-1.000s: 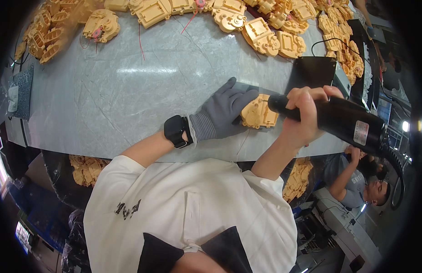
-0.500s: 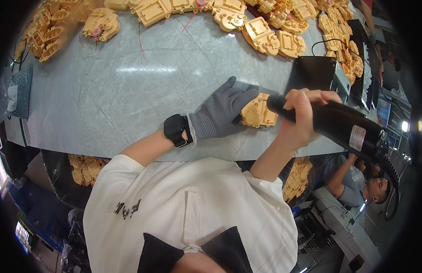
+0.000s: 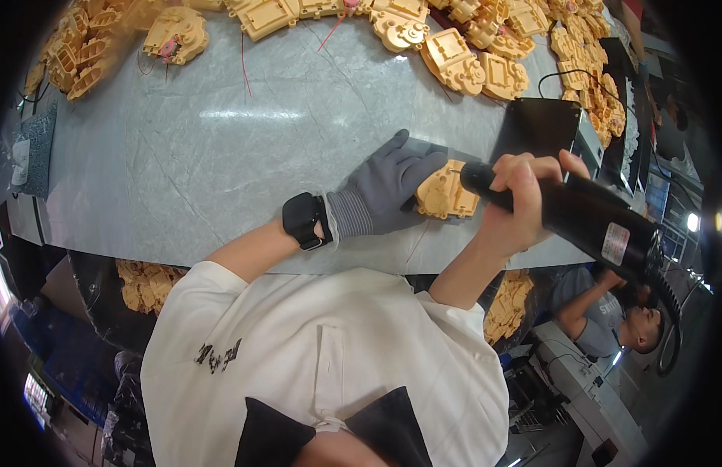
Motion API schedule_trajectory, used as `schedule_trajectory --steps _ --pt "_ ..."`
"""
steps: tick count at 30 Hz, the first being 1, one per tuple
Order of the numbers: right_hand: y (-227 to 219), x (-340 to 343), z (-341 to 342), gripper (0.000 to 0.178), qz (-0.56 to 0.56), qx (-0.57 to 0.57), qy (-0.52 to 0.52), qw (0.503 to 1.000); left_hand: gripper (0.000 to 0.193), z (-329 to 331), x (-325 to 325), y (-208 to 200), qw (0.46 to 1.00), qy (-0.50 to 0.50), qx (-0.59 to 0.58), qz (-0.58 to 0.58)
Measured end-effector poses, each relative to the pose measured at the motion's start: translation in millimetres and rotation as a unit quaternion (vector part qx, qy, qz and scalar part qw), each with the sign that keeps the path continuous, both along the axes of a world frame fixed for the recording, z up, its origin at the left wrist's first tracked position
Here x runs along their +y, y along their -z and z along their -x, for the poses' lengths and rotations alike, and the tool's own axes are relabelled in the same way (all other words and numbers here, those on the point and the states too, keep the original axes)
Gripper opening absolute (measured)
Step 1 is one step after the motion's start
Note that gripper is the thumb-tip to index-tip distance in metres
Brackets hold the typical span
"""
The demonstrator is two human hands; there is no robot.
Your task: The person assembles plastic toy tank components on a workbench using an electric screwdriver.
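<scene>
A yellow plastic housing (image 3: 446, 194) lies on a dark flat plate at the near right of the table. My left hand (image 3: 388, 187), in a grey glove, grips the housing's left side with fingers and thumb around it. In my bare right hand (image 3: 520, 194) is a black electric screwdriver (image 3: 579, 218), held slantwise with a coiled cord trailing from its back end. The screwdriver's nose is over the top of the housing; whether the bit touches it I cannot tell. A black watch sits on my left wrist.
Several yellow housings (image 3: 454, 62) are piled along the far edge, some with red wires. Right of my hands stands a black box (image 3: 540, 124) with a cable. A bag of small parts (image 3: 34, 152) lies far left. A person (image 3: 602, 311) works at the lower right.
The view has shifted very slightly. Both hands keep their hold on the housing and the electric screwdriver, and an outer finger of my right hand has lifted a little.
</scene>
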State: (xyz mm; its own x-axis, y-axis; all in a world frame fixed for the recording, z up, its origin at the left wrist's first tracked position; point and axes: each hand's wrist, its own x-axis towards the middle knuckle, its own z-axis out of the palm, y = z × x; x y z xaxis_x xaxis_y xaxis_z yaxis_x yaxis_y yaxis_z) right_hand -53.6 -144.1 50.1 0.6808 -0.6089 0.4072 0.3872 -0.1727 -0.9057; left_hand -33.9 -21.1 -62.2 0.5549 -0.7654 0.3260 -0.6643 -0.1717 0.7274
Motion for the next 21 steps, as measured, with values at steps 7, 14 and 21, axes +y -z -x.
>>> schedule_trajectory --steps 7,14,21 --pt "2 -1 2 0.049 0.015 -0.021 -0.023 0.999 0.082 1 0 -3 0.999 -0.003 0.044 0.024" --pt "5 -9 0 0.046 0.041 0.008 -0.051 0.998 0.082 2 -1 1 0.999 -0.005 0.032 0.034" --pt "8 -8 -1 0.047 0.039 -0.009 -0.067 0.997 0.081 2 -1 0 0.999 -0.009 0.039 0.037"
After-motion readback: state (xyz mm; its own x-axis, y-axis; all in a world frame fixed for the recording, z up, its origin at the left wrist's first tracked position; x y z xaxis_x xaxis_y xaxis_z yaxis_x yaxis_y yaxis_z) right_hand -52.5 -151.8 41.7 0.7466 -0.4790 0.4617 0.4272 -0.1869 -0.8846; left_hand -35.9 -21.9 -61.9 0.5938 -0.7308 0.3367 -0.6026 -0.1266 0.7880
